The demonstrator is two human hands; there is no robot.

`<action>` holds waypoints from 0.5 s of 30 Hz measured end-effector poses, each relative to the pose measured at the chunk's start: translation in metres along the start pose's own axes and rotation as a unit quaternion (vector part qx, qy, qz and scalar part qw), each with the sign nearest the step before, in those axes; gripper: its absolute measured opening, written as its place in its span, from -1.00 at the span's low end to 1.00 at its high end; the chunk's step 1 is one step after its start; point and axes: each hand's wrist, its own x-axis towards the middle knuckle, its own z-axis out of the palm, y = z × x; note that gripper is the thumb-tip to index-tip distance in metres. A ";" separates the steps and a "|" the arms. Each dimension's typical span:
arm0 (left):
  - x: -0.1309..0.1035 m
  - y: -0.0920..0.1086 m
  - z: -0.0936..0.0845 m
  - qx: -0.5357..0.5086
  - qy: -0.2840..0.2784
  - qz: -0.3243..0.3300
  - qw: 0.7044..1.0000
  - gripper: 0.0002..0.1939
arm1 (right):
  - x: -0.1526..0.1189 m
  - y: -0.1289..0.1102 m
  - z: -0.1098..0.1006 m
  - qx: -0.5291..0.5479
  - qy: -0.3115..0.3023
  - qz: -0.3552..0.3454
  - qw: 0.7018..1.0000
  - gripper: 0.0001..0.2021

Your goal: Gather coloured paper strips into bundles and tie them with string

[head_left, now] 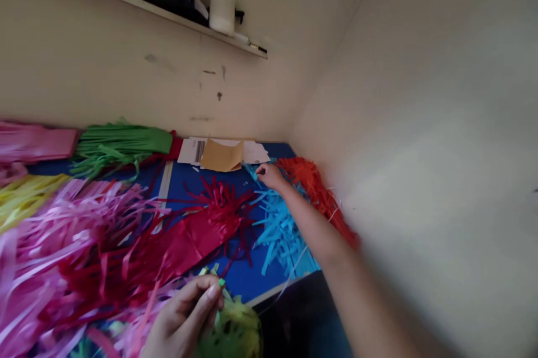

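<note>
1. Blue table top (250, 279) lies under all the strips, so loose ends can easily tangle.
2. Pink strips (33, 268) make a big heap on the left. Lifting slowly should stop them from catching.
3. Red paper (185, 246) lies in the middle, with a frilly end.
4. Light-blue strips (281, 229) lie below the right arm. A light touch would probably save them from creases.
5. A spotted yellow-green thing (233, 330) sits low down, just beside the left hand (187, 313).
6. The right hand (271, 175) reaches over the light-blue strips, near brown paper (222, 155). Its fingers are curled; nobody can tell if they pinch anything.
7. A green strip (222, 282) is smallest. The left thumb and fingers are pressed together on it, above the spotted thing. A soft, firm pinch should hold it without ripping.
</note>
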 end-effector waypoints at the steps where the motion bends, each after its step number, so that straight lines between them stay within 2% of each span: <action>1: -0.001 0.000 0.001 0.004 -0.002 0.003 1.000 -0.45 | -0.003 0.001 -0.001 0.014 0.005 -0.002 1.000 -0.83; 6: -0.011 -0.009 0.002 0.021 -0.024 0.017 0.999 -0.51 | -0.024 0.000 -0.007 0.070 0.019 -0.024 0.997 -0.77; 9: -0.012 -0.012 -0.001 0.030 -0.006 0.035 0.999 -0.51 | -0.035 0.000 -0.014 0.094 0.022 -0.028 0.995 -0.80; 12: -0.010 -0.008 -0.001 0.042 0.012 0.045 0.998 -0.50 | -0.042 0.000 -0.016 0.120 0.016 -0.015 0.993 -0.78; 15: -0.009 -0.005 0.002 0.049 -0.008 0.041 0.998 -0.49 | -0.043 -0.002 -0.012 0.146 0.007 0.018 0.989 -0.80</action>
